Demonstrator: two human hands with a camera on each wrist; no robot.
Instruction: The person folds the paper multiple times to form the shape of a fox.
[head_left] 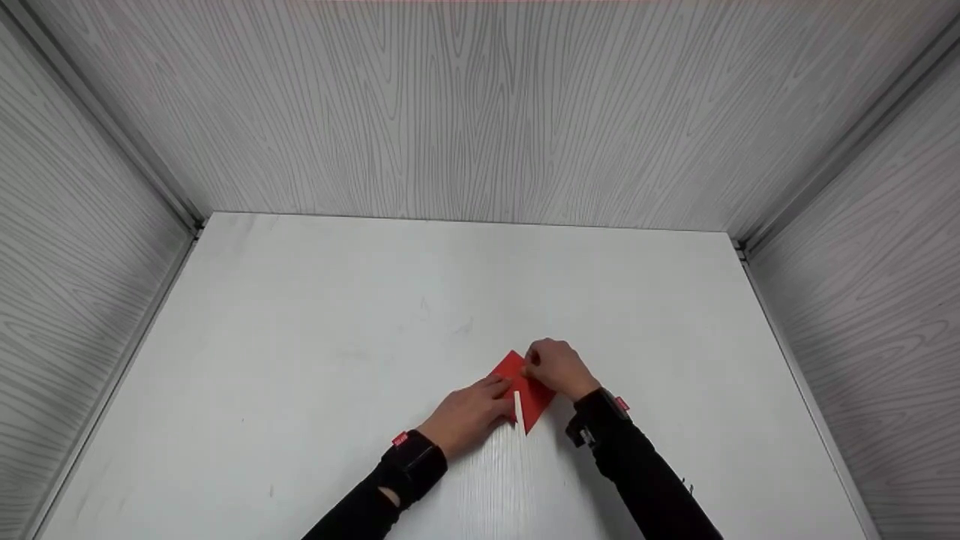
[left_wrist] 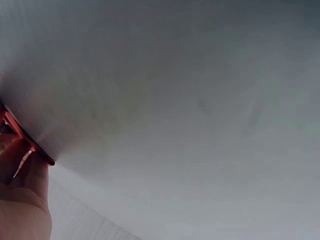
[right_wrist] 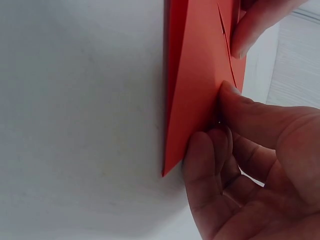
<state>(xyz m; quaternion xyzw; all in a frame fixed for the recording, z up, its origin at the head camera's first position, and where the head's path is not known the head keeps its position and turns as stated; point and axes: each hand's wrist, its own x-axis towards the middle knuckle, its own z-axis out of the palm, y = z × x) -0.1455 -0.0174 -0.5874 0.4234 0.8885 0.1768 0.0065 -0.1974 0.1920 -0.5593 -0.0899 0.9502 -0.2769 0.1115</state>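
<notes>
A folded piece of red paper (head_left: 537,406) lies on the white table in the head view. My left hand (head_left: 469,414) rests on its left part, with the fingers stretched over the paper. From the right, my right hand (head_left: 561,369) pinches the paper near its upper edge, its fingers curled. The right wrist view shows the red paper (right_wrist: 197,80) with layered folds and a pointed corner; the right thumb lies on a fold edge. Only a thin edge of the red paper (left_wrist: 20,131) appears beside the left fingers in the left wrist view.
The white table (head_left: 315,315) is bounded by grey wood-grain panels at the back (head_left: 465,112) and both sides. A narrow white streak (head_left: 518,411) crosses the paper's lower part; I cannot tell whether it is glare. Black bands sit on both wrists.
</notes>
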